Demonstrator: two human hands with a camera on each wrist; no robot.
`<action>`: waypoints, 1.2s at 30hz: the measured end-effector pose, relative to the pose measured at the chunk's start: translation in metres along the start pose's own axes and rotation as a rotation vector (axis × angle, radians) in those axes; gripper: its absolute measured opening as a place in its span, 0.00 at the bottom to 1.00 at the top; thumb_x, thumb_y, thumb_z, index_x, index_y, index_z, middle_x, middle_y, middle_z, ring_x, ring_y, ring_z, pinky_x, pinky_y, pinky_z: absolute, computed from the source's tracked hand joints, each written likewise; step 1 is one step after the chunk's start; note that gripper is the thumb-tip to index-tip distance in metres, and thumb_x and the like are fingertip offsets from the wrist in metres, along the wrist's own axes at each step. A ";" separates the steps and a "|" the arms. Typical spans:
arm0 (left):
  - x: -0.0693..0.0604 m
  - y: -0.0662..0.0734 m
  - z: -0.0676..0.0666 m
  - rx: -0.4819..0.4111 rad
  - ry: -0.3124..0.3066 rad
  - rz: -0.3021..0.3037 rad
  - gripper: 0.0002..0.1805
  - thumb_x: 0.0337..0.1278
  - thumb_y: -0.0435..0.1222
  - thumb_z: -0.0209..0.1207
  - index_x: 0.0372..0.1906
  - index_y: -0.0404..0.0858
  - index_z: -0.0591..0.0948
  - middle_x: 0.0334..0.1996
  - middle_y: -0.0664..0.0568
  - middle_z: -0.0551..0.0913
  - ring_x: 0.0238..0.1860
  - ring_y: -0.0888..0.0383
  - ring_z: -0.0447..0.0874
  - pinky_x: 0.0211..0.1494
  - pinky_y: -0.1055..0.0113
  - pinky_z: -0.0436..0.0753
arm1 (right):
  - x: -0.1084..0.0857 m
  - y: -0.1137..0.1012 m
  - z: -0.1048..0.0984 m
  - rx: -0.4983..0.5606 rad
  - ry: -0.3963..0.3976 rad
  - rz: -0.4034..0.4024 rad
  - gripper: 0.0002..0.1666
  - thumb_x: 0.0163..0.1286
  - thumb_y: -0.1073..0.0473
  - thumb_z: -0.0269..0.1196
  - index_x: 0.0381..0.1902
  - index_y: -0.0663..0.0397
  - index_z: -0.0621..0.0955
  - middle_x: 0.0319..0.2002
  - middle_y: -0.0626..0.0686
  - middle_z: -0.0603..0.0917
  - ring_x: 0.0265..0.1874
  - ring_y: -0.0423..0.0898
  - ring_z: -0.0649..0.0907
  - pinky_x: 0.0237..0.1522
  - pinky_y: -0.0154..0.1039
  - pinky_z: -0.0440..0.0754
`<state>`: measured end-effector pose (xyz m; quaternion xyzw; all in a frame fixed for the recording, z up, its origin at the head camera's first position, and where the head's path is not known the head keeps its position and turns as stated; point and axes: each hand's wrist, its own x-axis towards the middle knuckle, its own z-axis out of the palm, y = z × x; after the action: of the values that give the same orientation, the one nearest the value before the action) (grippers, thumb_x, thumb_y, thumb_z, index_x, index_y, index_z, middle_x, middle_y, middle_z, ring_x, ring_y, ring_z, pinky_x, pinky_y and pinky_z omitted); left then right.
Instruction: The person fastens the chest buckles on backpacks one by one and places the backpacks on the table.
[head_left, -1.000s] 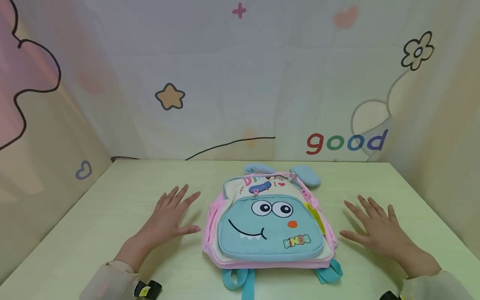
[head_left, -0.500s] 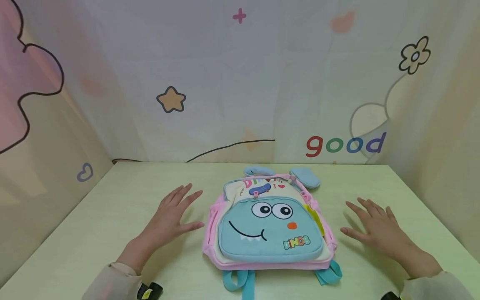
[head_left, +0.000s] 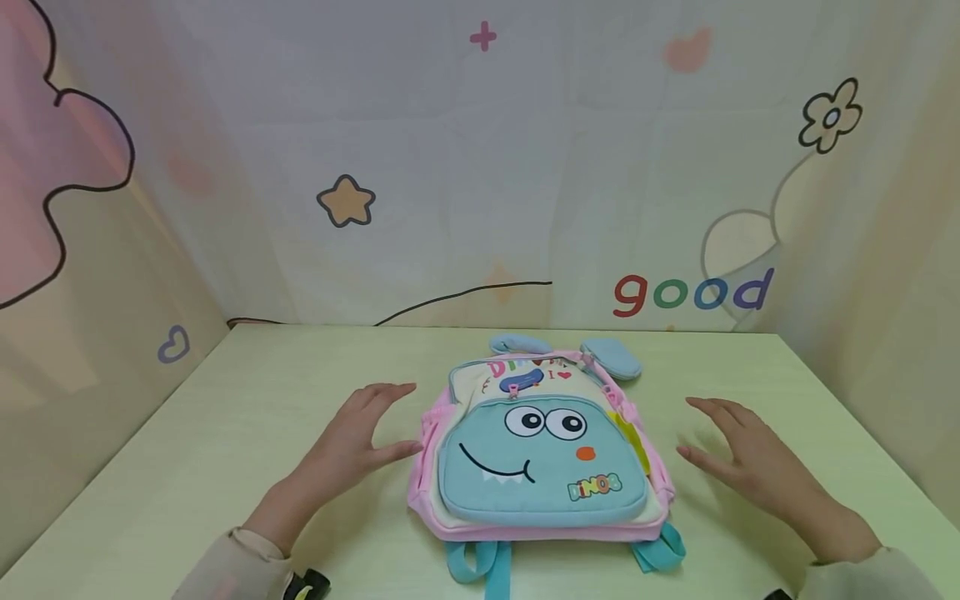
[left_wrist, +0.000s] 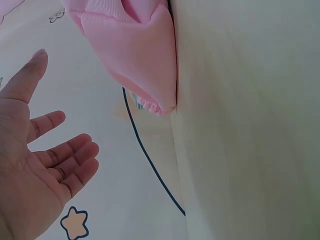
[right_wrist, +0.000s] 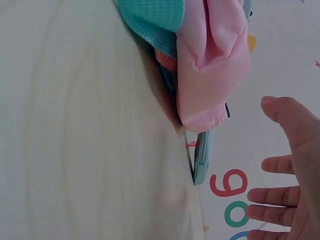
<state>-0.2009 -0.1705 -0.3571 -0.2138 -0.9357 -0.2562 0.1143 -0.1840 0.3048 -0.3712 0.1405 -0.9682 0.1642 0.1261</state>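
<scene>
At the left edge of the frame, a pink, black-outlined shape (head_left: 67, 137) is printed on the pale backdrop (head_left: 450, 158). Left of centre, the left hand (head_left: 341, 454) hovers above the pale, wood-grained counter (head_left: 202, 467), its thumb spread from the fingers, just beside a pink, white and light-blue fabric backpack (head_left: 540, 475). The backpack lies at lower centre, its smiling cartoon face upward, with teal webbing straps (head_left: 498, 571) below. Right of centre, the right hand (head_left: 761, 467) hovers, thumb and fingers spread, near the backpack. Above it, multicoloured letters (head_left: 669, 289) read "good".
</scene>
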 end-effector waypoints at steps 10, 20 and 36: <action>0.000 0.017 0.007 -0.113 -0.041 -0.007 0.38 0.48 0.48 0.70 0.66 0.45 0.70 0.62 0.51 0.73 0.56 0.52 0.74 0.58 0.52 0.79 | 0.000 -0.024 -0.003 0.172 0.001 -0.019 0.31 0.67 0.49 0.62 0.62 0.59 0.71 0.56 0.61 0.78 0.48 0.55 0.80 0.44 0.43 0.83; 0.000 0.029 0.012 -0.186 -0.103 -0.075 0.38 0.42 0.47 0.73 0.63 0.45 0.73 0.60 0.53 0.74 0.60 0.52 0.73 0.60 0.52 0.79 | 0.004 -0.044 0.002 0.271 -0.058 0.014 0.28 0.68 0.49 0.61 0.60 0.58 0.72 0.54 0.59 0.79 0.44 0.47 0.80 0.38 0.29 0.80; 0.001 0.026 0.021 -0.146 -0.176 -0.142 0.43 0.35 0.52 0.75 0.61 0.41 0.72 0.56 0.51 0.76 0.53 0.54 0.75 0.54 0.58 0.82 | 0.010 -0.066 0.005 0.287 -0.210 0.102 0.38 0.64 0.41 0.62 0.65 0.56 0.68 0.54 0.55 0.76 0.48 0.46 0.75 0.37 0.28 0.77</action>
<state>-0.1927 -0.1389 -0.3637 -0.1763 -0.9338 -0.3112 -0.0023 -0.1737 0.2403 -0.3544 0.1240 -0.9485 0.2915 -0.0055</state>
